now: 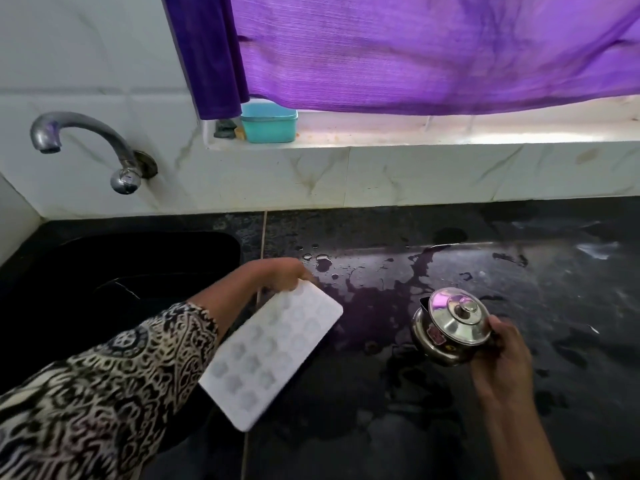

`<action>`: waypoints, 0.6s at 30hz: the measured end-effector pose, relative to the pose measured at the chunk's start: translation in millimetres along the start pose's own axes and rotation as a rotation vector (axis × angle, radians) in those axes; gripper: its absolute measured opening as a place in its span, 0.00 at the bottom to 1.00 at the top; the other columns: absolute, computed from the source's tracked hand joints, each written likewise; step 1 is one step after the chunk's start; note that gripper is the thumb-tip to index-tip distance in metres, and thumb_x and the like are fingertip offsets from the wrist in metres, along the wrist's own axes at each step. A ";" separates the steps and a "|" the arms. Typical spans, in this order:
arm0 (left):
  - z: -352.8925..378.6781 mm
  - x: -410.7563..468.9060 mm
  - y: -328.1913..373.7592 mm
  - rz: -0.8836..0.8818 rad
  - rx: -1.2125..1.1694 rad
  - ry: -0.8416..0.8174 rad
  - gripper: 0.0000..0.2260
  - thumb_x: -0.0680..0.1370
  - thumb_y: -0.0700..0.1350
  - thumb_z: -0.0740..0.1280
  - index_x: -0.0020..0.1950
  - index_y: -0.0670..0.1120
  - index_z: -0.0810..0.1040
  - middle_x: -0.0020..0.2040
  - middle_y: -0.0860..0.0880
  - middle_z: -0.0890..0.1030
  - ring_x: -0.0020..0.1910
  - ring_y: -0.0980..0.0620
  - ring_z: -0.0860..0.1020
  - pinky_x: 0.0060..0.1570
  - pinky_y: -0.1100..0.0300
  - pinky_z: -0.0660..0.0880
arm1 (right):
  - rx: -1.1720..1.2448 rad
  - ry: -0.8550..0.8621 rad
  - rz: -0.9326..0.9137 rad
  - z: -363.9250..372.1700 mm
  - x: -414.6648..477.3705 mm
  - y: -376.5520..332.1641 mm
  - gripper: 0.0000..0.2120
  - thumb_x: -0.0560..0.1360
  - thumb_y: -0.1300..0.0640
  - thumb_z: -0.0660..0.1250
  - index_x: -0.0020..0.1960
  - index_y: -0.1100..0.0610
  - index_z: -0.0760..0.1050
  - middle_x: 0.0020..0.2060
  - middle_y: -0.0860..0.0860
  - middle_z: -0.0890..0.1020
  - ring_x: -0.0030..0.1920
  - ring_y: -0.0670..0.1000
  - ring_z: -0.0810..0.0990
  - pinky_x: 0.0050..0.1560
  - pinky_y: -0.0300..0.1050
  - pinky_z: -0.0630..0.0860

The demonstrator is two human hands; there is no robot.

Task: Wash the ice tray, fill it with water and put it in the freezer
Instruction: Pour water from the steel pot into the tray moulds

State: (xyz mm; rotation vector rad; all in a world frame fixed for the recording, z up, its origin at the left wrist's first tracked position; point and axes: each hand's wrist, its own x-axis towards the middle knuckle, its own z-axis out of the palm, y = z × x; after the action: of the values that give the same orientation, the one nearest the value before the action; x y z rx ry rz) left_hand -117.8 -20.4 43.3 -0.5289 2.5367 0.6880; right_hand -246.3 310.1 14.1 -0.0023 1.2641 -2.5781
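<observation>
A white ice tray (pixel 272 353) with several square cells hangs tilted over the black counter, just right of the sink. My left hand (pixel 284 273) grips it by its far end, the fingers partly hidden behind the tray. My right hand (pixel 502 358) holds a small steel pot (pixel 446 332) with a lid and a spout, tipped toward the tray a little above the counter. The tray's cells look blurred, so I cannot tell whether they hold water.
A dark sink (pixel 121 265) lies at the left under a wall tap (pixel 86 140). The black counter (pixel 519 289) is wet with puddles. A teal box (pixel 268 124) stands on the window ledge below a purple curtain (pixel 415 50).
</observation>
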 end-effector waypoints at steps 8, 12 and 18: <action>15.6 45.6 64.6 0.205 0.195 0.028 0.26 0.78 0.31 0.61 0.74 0.48 0.69 0.67 0.47 0.77 0.65 0.46 0.75 0.57 0.57 0.70 | -0.033 0.028 0.060 -4.6 -3.7 2.1 0.22 0.75 0.68 0.59 0.26 0.52 0.75 0.26 0.45 0.78 0.32 0.44 0.76 0.38 0.36 0.74; 21.4 45.6 67.8 0.249 0.225 0.103 0.23 0.79 0.39 0.66 0.74 0.49 0.69 0.66 0.46 0.77 0.62 0.46 0.76 0.52 0.61 0.67 | -0.032 0.059 0.085 -0.8 -5.6 3.9 0.19 0.74 0.68 0.59 0.28 0.53 0.75 0.27 0.46 0.78 0.31 0.44 0.76 0.35 0.35 0.75; 33.9 -27.2 46.8 0.312 0.014 0.507 0.23 0.80 0.53 0.63 0.75 0.54 0.66 0.74 0.53 0.69 0.67 0.53 0.72 0.65 0.52 0.71 | -0.030 0.037 0.093 3.1 -1.5 7.5 0.15 0.74 0.67 0.60 0.32 0.55 0.73 0.27 0.46 0.78 0.31 0.44 0.76 0.35 0.35 0.75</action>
State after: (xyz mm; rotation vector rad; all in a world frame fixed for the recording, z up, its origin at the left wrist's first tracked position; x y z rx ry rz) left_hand -106.3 42.2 48.7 -0.3344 3.1428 0.7116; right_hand -242.6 303.6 10.4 0.0962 1.2837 -2.4912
